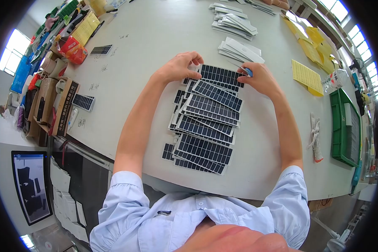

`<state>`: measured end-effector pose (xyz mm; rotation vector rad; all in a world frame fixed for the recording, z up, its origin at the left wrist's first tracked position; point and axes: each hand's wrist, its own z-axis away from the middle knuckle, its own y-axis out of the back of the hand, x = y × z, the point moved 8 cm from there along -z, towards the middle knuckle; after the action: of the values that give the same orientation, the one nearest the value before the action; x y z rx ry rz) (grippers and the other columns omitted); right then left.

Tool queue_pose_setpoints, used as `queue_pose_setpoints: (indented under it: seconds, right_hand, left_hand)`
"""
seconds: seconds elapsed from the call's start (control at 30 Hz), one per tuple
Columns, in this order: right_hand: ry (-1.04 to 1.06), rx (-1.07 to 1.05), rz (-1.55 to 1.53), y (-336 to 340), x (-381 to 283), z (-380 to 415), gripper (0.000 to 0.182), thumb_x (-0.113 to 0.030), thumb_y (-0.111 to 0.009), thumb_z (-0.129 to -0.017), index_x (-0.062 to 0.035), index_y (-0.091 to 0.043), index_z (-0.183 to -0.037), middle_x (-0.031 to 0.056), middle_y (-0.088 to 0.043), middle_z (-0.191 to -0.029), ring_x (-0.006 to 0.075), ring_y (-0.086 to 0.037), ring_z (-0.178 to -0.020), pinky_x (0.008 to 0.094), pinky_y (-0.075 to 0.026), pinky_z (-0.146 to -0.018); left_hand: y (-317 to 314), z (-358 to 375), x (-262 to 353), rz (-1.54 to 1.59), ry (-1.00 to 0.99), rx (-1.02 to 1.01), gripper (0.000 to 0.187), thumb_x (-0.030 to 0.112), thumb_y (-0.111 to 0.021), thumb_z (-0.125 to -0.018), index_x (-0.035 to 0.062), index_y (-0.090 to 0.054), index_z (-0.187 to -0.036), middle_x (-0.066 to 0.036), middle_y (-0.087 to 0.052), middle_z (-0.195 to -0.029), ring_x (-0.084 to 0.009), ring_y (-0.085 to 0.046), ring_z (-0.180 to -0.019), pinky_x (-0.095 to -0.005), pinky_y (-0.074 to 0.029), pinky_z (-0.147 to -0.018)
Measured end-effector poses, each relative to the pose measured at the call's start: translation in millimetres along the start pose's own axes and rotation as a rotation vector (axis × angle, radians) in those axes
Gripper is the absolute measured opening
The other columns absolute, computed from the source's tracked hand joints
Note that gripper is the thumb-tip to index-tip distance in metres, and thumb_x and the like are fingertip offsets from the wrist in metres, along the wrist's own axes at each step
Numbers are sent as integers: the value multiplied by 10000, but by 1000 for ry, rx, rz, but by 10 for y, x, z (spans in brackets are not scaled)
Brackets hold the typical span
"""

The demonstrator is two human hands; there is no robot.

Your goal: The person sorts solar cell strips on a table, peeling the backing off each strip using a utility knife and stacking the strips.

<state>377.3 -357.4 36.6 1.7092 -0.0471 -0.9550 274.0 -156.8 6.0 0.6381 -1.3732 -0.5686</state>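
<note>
Panels [206,145] lie overlapping in a long row down the middle of the tabletop [155,25], running from near to far. Set apart, the hands are at the far panel [221,76]: the left hand [178,68] at its left end, whether gripping I cannot tell; the right hand [259,78] at its right end, fingers closed around a blue tool [249,72]. White pieces [241,50] lie farther off, a green crate [337,126] at right.
</note>
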Motion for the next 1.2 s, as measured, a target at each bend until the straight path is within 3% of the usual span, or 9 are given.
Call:
queue_pose_setpoints:
  seconds: [0.13,0.27,0.33,0.5,0.6,0.7,0.83,0.9,1.2]
  right_hand:
    - [0,-13,-50,47,94,-52,179,-136,-713,-819,-23,-679,-953,116,-673,-862,231,-632,-779,355,-493,-746]
    - [-25,348,-1,397,182,-38,134,-137,-700,-834,-43,-684,-929,106,-682,-909,275,-647,-742,363,-500,-701]
    - [6,626,348,538,176,11,106,-151,-692,-848,-64,-687,-909,85,-662,-933,284,-653,-772,390,-508,-717]
    - [31,481,460,348,304,-15,135,-215,-683,-873,-91,-700,-923,87,-655,-965,299,-647,-847,398,-510,-747]
    - [-92,-51,-13,0,310,-97,370,-371,-757,-800,-107,-698,-1052,84,-657,-1081,291,-641,-937,384,-507,-817]
    - [-23,-167,150,-126,-89,105,541,-321,-827,-720,-102,-610,-1165,101,-629,-1128,232,-577,-1094,361,-463,-939]
    - [-29,-181,229,-45,-212,207,535,-303,-847,-688,-91,-611,-1119,99,-645,-1053,231,-604,-1028,363,-479,-882]
    - [-179,-407,197,-139,-214,310,518,-260,-865,-661,-66,-616,-1071,94,-655,-955,227,-623,-939,363,-486,-802]
    - [-85,-207,62,-93,22,115,420,-121,-845,-678,2,-609,-1003,114,-627,-861,213,-624,-772,347,-478,-728]
  left_hand:
    - [45,-9,-48,25,14,-4,437,218,-780,-776,106,-603,-1159,-92,-598,-1142,-247,-542,-1137,-388,-460,-966]
    - [120,89,-164,-82,49,-19,442,195,-774,-767,119,-620,-1174,-71,-560,-1171,-228,-523,-1129,-375,-442,-974]
    - [98,106,-132,-117,57,-23,449,196,-772,-771,122,-621,-1187,-75,-548,-1198,-234,-511,-1157,-380,-435,-987]
    - [33,58,-131,-115,36,-20,436,200,-767,-782,117,-625,-1185,-75,-544,-1215,-244,-496,-1187,-386,-424,-1005]
    - [17,27,-138,-89,38,-5,429,207,-767,-786,110,-625,-1179,-74,-545,-1219,-243,-502,-1177,-385,-428,-1001]
    - [7,6,-179,-39,71,-8,450,228,-771,-781,99,-621,-1186,-71,-542,-1268,-260,-414,-1298,-414,-408,-1053]
    - [42,40,-149,-39,71,-39,465,250,-785,-772,109,-619,-1182,-68,-537,-1277,-261,-419,-1294,-410,-410,-1047]
    - [73,96,-60,-43,69,-77,469,257,-790,-768,115,-621,-1182,-64,-531,-1285,-260,-421,-1293,-410,-409,-1047]
    - [-68,118,-23,-58,38,-201,428,261,-820,-713,144,-648,-1087,-50,-502,-1255,-259,-443,-1256,-404,-398,-1030]
